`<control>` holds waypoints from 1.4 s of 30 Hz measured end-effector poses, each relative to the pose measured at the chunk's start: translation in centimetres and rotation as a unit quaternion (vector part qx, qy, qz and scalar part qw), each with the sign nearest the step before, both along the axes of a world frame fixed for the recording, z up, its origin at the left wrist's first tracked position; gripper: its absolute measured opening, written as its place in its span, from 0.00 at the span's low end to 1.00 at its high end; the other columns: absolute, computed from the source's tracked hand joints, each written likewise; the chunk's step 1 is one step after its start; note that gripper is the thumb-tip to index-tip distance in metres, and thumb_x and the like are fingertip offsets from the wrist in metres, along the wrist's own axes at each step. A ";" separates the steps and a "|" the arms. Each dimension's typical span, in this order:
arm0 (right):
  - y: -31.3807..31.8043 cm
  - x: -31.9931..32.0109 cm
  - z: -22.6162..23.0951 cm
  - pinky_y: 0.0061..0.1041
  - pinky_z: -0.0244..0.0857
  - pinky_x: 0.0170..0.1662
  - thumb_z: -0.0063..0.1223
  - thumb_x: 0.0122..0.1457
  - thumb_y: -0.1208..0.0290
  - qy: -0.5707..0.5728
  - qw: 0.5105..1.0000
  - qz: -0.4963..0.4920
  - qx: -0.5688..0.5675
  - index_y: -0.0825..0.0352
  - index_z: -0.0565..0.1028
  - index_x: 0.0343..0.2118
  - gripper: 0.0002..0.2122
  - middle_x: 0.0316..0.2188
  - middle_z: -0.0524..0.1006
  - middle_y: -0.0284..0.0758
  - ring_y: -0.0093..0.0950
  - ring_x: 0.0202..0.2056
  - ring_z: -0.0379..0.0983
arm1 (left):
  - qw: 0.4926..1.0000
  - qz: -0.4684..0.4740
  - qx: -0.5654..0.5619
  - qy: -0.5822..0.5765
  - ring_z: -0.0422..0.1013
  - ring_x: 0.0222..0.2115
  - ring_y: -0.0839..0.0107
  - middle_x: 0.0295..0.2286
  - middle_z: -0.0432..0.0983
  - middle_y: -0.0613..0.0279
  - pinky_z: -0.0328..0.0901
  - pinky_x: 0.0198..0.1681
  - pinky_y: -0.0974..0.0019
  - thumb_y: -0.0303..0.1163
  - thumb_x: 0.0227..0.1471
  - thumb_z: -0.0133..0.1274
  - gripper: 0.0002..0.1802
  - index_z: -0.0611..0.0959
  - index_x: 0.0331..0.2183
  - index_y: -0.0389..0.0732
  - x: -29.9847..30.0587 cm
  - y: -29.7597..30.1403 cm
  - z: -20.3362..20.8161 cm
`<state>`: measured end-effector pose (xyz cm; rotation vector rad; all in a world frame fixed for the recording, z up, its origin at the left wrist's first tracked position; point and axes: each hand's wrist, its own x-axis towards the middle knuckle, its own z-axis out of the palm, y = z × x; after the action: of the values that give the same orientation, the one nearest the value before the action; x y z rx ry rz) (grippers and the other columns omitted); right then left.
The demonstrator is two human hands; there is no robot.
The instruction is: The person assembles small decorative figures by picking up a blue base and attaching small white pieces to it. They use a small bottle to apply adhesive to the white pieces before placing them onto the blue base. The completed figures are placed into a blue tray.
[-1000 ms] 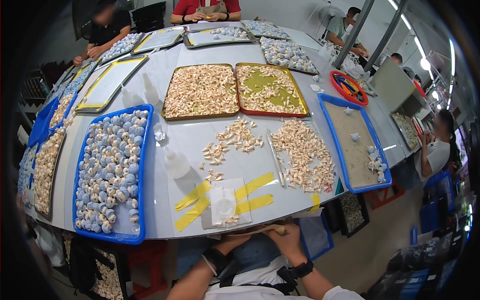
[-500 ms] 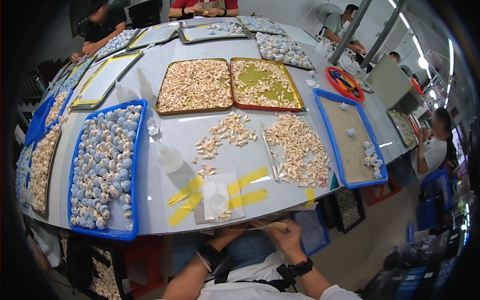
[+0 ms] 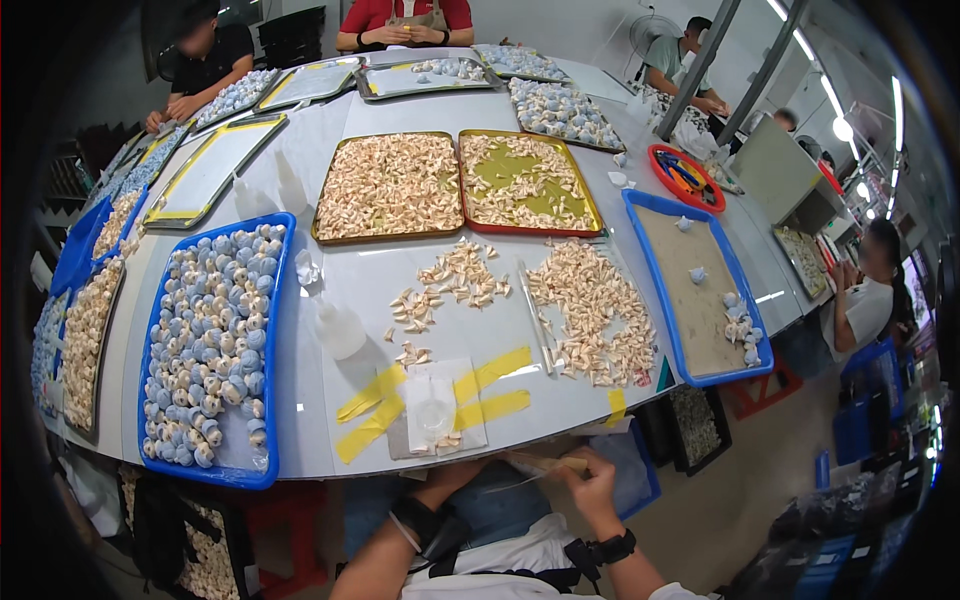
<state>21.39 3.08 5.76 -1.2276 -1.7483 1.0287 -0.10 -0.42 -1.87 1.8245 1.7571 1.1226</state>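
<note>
At the table's front edge, my right hand (image 3: 590, 482) is closed in a pinch on a flat tan strip (image 3: 550, 463), perhaps paper or tape. My left hand (image 3: 458, 478) is close by, its fingers largely hidden at the table edge, so what they hold is unclear. Just beyond lies a small clear dish (image 3: 434, 419) on a pale pad, with a few cream pieces beside it. Yellow tape strips (image 3: 372, 412) stick to the table on both sides of the pad. Small pointed cream pieces lie loose in a left pile (image 3: 465, 275) and a larger right pile (image 3: 590, 310).
A blue tray (image 3: 277, 340) of blue-and-cream balls stands left; another blue tray (image 3: 700, 381) with a few stands right. Two metal trays (image 3: 463, 190) of cream pieces sit farther back. A white squeeze bottle (image 3: 340, 332) stands mid-left. A red basket (image 3: 655, 165) holds tools. Other people work around.
My right hand has tilted and dropped slightly with the tan strip, and my left hand has shifted a little. The view has tipped slightly. The person opposite has lowered their hands.
</note>
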 end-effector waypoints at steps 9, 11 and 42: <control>0.2 0.3 0.0 0.24 0.64 0.32 0.58 0.41 0.79 -0.008 1.000 0.026 -0.013 0.72 0.75 0.24 0.05 0.23 0.75 0.38 0.30 0.26 0.72 | 0.995 -0.010 -0.080 -0.063 0.66 0.44 0.56 0.42 0.72 0.56 0.58 0.49 0.60 0.52 0.43 0.56 0.30 0.76 0.42 0.41 -0.3 -0.2 1.5; 0.2 0.2 -0.2 0.25 0.64 0.32 0.58 0.41 0.79 -0.008 1.000 0.027 -0.007 0.71 0.75 0.24 0.05 0.23 0.75 0.38 0.31 0.26 0.72 | 0.996 -0.002 -0.070 -0.054 0.66 0.44 0.56 0.42 0.72 0.55 0.58 0.49 0.59 0.52 0.44 0.55 0.29 0.76 0.42 0.41 -0.3 -0.3 1.2; 0.7 2.2 -2.0 0.24 0.68 0.38 0.50 0.41 0.86 -0.036 0.997 0.060 0.034 0.68 0.78 0.30 0.12 0.30 0.78 0.39 0.32 0.34 0.76 | 0.937 -0.065 -0.194 -0.284 0.65 0.46 0.64 0.45 0.69 0.58 0.59 0.51 0.65 0.51 0.45 0.56 0.31 0.73 0.46 0.40 -0.5 -0.2 2.7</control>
<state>23.54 3.73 3.80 -1.1411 -1.9161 0.9949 -0.57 -0.60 0.86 1.2051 1.3693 1.0248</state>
